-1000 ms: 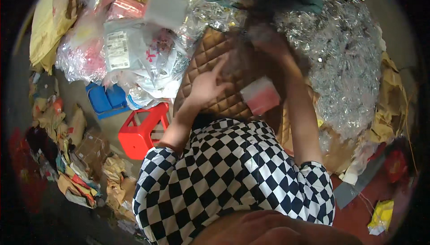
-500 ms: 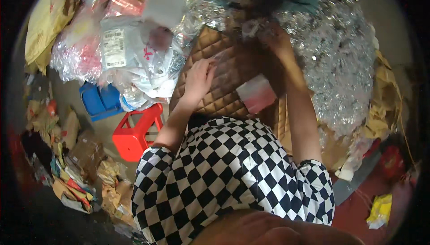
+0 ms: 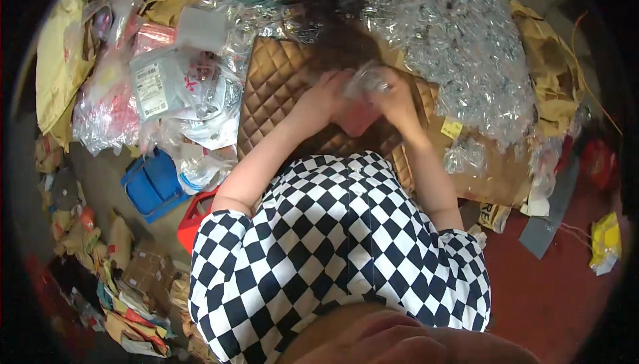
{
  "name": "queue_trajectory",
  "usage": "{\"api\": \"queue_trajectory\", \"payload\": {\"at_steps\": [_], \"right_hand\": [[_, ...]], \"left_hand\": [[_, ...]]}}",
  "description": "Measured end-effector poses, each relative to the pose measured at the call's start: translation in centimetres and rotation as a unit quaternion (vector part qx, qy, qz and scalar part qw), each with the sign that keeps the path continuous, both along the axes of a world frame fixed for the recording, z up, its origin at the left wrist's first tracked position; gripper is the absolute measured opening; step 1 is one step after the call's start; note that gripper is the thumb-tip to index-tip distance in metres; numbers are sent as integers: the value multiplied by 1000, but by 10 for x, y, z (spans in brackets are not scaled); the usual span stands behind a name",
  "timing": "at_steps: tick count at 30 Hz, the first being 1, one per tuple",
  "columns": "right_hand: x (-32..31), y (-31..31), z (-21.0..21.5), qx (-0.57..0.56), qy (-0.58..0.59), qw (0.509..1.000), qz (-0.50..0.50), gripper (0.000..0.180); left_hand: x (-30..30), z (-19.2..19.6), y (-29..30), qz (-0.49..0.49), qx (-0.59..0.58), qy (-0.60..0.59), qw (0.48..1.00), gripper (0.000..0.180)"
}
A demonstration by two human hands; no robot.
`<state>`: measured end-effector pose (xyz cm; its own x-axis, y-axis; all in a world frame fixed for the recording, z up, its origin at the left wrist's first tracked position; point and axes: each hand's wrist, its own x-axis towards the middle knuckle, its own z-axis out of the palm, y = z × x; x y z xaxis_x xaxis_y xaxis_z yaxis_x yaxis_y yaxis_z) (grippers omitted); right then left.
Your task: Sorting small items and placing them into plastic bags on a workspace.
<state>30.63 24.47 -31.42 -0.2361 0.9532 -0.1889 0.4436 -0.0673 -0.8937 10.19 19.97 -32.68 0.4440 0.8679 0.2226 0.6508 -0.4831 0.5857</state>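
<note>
Okay, left hand [image 3: 325, 99] and right hand [image 3: 399, 104] are brought closer now; clear plastic [image 3: 367, 80] is held in the right's grip, left's unclear.

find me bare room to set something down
The brown quilted surface is bare between the pale bags and the left hand; red floor shows between the checkered shirt and yellow packet. Crowded: the clear plastic heap on the right, and the bags.

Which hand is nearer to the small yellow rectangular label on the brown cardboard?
Right. The right hand is left of the yellow label, slightly higher in the picture; the left hand is farther left.
</note>
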Motion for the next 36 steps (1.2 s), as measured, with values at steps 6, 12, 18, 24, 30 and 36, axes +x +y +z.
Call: {"api": "queue_trajectory", "payload": {"at_steps": [6,12,18,24,30,36], "right_hand": [[10,-48,58,227,-467,817,250,38],[37,-47,100,177,-104,957,207,24],[73,-59,110,243,-216,918,229,35],[117,-67,82,244,-216,902,284,28],[187,-88,90,272,-264,925,24,10],[345,-142,-9,163,-378,878,-245,13]], "left_hand": [[39,12,-39,-86,-35,-123,988,33],[47,34,-31,-145,-42,-186,971,22],[57,45,-22,-189,-92,-194,958,24],[90,60,16,-287,-148,-249,913,31],[79,18,24,21,-21,-92,995,56],[36,-101,-16,1,-33,176,984,57]]}}
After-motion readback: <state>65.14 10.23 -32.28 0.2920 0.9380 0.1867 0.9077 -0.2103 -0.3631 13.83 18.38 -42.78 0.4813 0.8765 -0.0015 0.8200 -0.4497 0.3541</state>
